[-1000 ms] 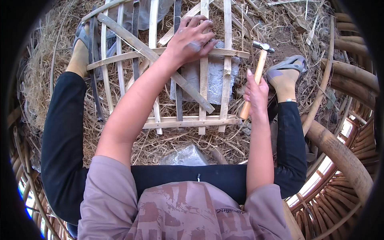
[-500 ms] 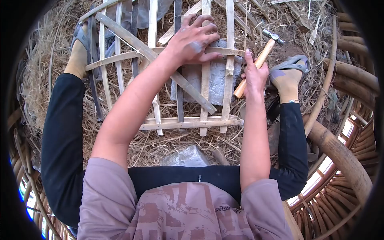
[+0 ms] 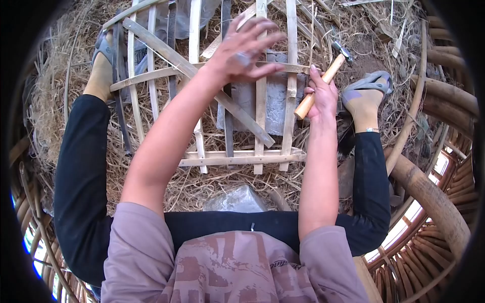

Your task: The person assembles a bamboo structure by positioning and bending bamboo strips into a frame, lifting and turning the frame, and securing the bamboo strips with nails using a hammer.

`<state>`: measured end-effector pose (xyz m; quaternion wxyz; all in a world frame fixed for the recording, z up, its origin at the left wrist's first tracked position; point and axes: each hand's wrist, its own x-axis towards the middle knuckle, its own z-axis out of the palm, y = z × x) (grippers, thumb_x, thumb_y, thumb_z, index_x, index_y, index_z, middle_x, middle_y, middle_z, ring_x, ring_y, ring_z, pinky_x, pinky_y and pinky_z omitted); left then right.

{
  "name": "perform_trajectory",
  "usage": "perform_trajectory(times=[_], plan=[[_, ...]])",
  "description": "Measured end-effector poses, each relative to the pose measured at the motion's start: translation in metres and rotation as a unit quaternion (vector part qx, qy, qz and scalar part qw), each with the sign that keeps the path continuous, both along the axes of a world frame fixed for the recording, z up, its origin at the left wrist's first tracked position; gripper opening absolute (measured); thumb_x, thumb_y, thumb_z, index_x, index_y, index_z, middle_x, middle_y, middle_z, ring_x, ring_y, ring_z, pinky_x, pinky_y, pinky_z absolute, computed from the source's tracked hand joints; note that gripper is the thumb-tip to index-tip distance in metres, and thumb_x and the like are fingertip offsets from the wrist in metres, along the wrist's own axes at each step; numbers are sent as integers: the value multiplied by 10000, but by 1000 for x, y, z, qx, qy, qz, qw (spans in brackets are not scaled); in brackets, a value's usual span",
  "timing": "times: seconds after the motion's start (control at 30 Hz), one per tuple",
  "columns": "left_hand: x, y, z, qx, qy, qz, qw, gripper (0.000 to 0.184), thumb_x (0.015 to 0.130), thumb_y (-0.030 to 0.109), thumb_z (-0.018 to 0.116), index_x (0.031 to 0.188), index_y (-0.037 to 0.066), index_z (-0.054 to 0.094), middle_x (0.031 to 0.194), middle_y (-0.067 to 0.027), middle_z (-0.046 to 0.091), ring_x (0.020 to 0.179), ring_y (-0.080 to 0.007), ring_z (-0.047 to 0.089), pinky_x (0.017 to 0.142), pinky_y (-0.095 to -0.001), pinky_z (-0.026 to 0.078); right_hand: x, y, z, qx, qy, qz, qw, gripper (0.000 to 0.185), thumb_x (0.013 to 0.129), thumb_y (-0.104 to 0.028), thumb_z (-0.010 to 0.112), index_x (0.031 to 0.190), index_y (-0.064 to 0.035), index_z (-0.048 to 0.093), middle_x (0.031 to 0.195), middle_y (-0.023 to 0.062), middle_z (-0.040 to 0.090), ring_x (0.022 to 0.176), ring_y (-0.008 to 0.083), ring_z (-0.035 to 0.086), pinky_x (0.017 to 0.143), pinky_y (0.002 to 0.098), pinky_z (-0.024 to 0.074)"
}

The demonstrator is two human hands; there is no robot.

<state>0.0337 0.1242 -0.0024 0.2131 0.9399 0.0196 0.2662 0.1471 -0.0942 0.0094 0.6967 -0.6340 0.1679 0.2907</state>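
A lattice frame of bamboo strips (image 3: 260, 108) lies on the ground between my legs, some strips pale and some dark. Over its upper middle is my left hand (image 3: 242, 53), fingers spread and slightly blurred, with nothing in it. A curved cross strip (image 3: 146, 78) runs beneath that hand. My right hand (image 3: 322, 93) is wrapped around the wooden handle of a hammer (image 3: 323, 86), just right of the frame. The metal head points up and away. Under the frame, partly covered by the strips, rests a grey block (image 3: 277, 101).
Loose shavings (image 3: 81, 65) cover the ground. Another grey block (image 3: 235, 199) sits close to my lap. My sandalled feet flank the frame, the right foot (image 3: 366, 96) near the hammer. Thick bamboo poles (image 3: 429, 197) and stacked bamboo pieces stand at the right.
My left hand has lifted off the lattice and its fingers have spread wider. The hammer has shifted only slightly, its head turned a little, still in my right hand.
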Motion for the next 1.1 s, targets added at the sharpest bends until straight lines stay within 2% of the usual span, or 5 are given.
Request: perform_trajectory(times=[0.3,0.63,0.87,1.03,1.1], plan=[[-118,225,-10,-5,230,612,757,589,913,421,561,1206,-84,637,1236,-311,630,1211,-429,588,1076,-488,424,10,-1,7,-41,-20,17,999,420,858,-96,826,1036,-119,446,773,-4,578,530,57,480,448,227,398],[-149,216,-35,-115,340,575,735,559,945,360,480,1261,-78,625,1355,-313,582,1266,-463,564,1088,-493,438,17,-48,26,-113,-128,-77,982,259,1017,-267,630,989,-55,482,701,0,452,497,69,442,378,237,366],[-144,190,-2,-126,400,569,708,529,943,329,519,1362,10,576,1381,-254,587,1291,-433,559,1095,-498,442,79,-100,7,-537,-305,215,756,425,949,-152,609,1303,65,517,884,231,689,956,505,657,892,534,515],[-143,190,3,-154,415,554,705,521,904,266,569,1369,29,571,1427,-235,550,1330,-422,528,1103,-505,438,70,-31,49,-533,-625,114,559,424,950,-220,617,1300,12,561,1034,260,669,1100,467,618,910,565,505],[-134,180,15,-135,438,566,686,533,886,247,584,1374,34,567,1444,-234,534,1343,-423,515,1109,-505,434,51,20,70,-432,-553,278,656,495,964,-314,606,1321,23,543,1097,268,677,1116,450,635,928,555,514]])
